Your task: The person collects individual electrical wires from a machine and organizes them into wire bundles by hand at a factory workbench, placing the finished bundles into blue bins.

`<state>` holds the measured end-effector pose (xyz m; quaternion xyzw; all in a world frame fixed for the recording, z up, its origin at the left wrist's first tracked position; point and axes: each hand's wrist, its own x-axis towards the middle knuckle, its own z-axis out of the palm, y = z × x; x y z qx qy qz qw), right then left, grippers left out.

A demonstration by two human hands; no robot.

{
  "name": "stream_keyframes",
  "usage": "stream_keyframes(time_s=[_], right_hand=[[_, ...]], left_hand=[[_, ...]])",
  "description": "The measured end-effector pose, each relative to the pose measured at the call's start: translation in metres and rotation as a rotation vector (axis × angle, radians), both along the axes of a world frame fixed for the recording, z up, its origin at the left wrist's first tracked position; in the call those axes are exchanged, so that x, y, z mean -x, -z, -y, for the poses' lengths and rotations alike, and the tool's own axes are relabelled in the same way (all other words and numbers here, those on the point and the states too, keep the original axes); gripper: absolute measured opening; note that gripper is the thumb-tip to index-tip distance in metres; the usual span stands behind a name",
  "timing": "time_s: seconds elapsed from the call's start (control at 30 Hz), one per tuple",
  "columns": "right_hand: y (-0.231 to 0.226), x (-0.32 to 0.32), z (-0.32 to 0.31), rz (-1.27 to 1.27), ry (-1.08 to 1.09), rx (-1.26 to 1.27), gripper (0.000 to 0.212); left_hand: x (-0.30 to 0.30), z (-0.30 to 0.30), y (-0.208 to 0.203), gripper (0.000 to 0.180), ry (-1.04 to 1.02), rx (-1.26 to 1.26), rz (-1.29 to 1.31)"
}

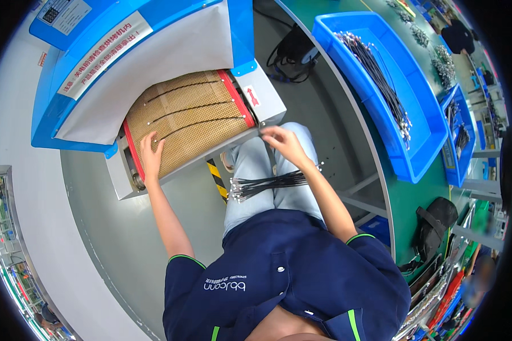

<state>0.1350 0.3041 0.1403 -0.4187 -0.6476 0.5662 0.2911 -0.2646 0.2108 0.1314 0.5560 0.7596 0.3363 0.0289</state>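
Nearest cable [210, 120] ends beside the spread left hand [152, 154]

Closest in, a dark blue shirt [301, 250] with bright green trim fills the lower middle. Just past it, pale blue trousers [246, 215] bear a bundle of black cables [273, 182], laid crosswise over both thighs with shiny ends to either side.

Beyond the bundle, the right hand [283, 142] is raised at the near right corner of the mesh belt [196, 143]. Its fingers are bent and the tips blurred; I cannot tell whether they meet or have anything between them. The nearest cable's right end lies on the belt, to the left of those tips and a little apart from them.

The left hand is at the belt's left side, thumb and fingers apart. The nearest cable bows across the belt so that its left end comes right up to the thumb; whether they touch, I cannot tell.

Farther in lie the middle cable [190, 108], its left end near the left fingertips, and the far cable [182, 87], clear of both hands. Behind them a white curtain [176, 57] hangs from a blue machine [242, 34]. Off to the right, a green table [401, 213] carries a large blue tray [418, 133] of black cables and a smaller blue tray [459, 165]
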Motion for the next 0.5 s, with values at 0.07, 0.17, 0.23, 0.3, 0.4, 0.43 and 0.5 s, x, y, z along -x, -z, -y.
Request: stream_keyframes(time_s=[0.07, 0.17, 0.23, 0.3, 0.4, 0.43, 0.5], right_hand=[[-0.005, -0.026, 0.01, 0.101, -0.011, -0.127, 0.019], [-0.01, -0.06, 0.024, 0.252, 0.022, -0.178, 0.017], [-0.015, -0.073, 0.037, 0.296, 0.041, -0.128, 0.017], [-0.017, -0.07, 0.05, 0.317, 0.081, -0.058, 0.017], [-0.016, -0.052, 0.07, 0.322, 0.036, -0.032, 0.018], [-0.013, -0.045, 0.073, 0.35, -0.035, -0.07, 0.017], [-0.011, -0.032, 0.081, 0.383, -0.124, -0.074, 0.017]], left_hand=[[-0.014, 0.001, -0.008, 0.039, -0.053, -0.083, -0.08], [-0.057, -0.008, -0.035, 0.034, 0.024, -0.232, 0.39], [-0.119, 0.0, -0.091, 0.027, 0.157, -0.214, 0.895], [-0.158, 0.016, -0.142, 0.021, 0.753, -0.18, 1.178], [-0.2, 0.022, -0.2, 0.027, 1.743, -0.039, 0.991], [-0.215, 0.028, -0.219, 0.026, 1.893, -0.017, 1.016], [-0.246, 0.051, -0.242, 0.02, 2.034, -0.168, 1.28]])
